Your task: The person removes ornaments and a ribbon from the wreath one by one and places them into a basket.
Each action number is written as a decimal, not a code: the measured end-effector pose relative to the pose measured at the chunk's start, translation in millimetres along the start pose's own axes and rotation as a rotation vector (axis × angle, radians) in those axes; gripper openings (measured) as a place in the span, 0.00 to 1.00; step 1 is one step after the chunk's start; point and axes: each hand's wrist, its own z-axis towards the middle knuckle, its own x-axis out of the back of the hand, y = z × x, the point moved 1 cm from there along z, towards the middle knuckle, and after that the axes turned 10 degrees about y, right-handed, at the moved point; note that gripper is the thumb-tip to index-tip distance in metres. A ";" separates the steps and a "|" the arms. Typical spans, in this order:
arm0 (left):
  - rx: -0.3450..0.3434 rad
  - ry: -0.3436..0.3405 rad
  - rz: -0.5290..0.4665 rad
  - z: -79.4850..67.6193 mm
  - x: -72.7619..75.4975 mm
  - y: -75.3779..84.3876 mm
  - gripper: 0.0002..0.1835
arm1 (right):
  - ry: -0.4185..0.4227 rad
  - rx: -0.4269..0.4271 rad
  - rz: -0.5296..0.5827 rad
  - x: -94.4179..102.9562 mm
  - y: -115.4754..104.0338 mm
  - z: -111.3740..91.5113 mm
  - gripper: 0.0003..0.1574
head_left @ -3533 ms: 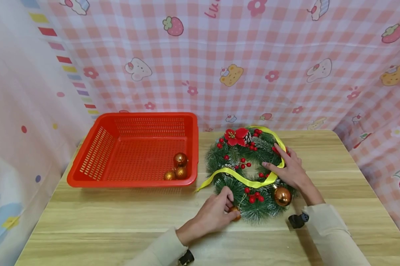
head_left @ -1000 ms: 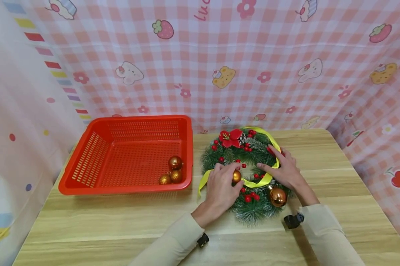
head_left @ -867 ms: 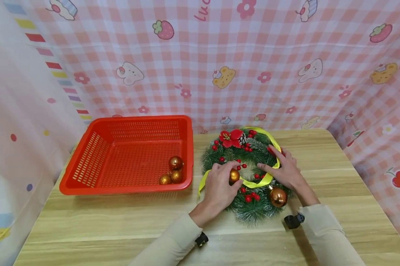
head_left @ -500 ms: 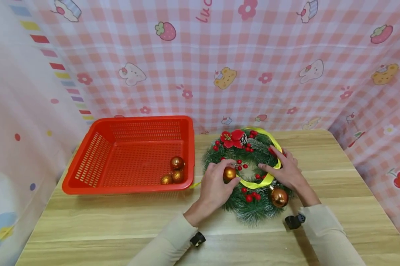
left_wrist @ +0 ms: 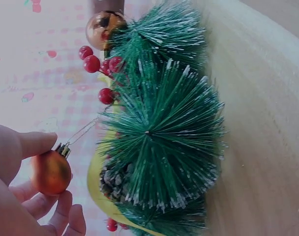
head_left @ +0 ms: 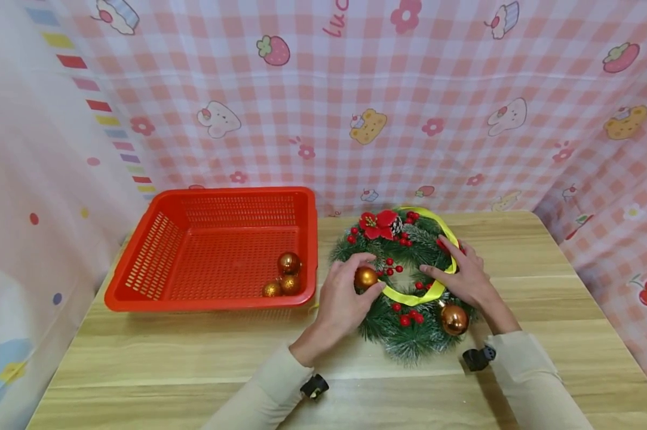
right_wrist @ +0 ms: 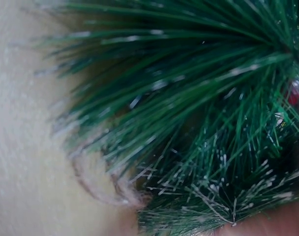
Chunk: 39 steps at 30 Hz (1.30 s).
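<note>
My left hand (head_left: pixel 339 301) pinches a matte orange-gold Christmas bauble (head_left: pixel 366 278) between thumb and fingers above the wreath's left side. In the left wrist view, the bauble's thin string loop (left_wrist: pixel 84 129) stretches tight towards the wreath. The green Christmas wreath (head_left: pixel 409 343) lies on the table, with red berries, a red flower (head_left: pixel 378 224) and a pinecone. A yellow ribbon (head_left: pixel 409 297) loops over it. My right hand (head_left: pixel 471 278) grips the wreath's right side across the ribbon, its outer fingers partly hidden. A shiny copper bauble (head_left: pixel 454 320) sits at the wreath's lower right.
To the left stands a red plastic basket (head_left: pixel 210 303), with 3 copper and gold baubles (head_left: pixel 289 263) in its right front corner. The wooden table (head_left: pixel 194 370) reaches back to a pink checked curtain (head_left: pixel 323 77).
My left hand has carried the orange-gold bauble from the wreath's lower left edge up over the wreath, then drawn it back leftward. The right hand has stayed in place on the wreath.
</note>
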 end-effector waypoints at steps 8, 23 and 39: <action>-0.017 0.008 -0.038 -0.5 10.2 5.4 0.25 | -0.003 -0.003 0.004 0.5 -0.2 -0.3 0.59; -0.022 0.047 -0.121 1.1 33.6 4.7 0.23 | 0.005 0.010 0.004 -0.1 1.5 0.0 0.58; 0.004 0.144 -0.112 7.9 72.8 -17.8 0.22 | 0.003 0.010 0.006 -0.2 1.3 -0.7 0.58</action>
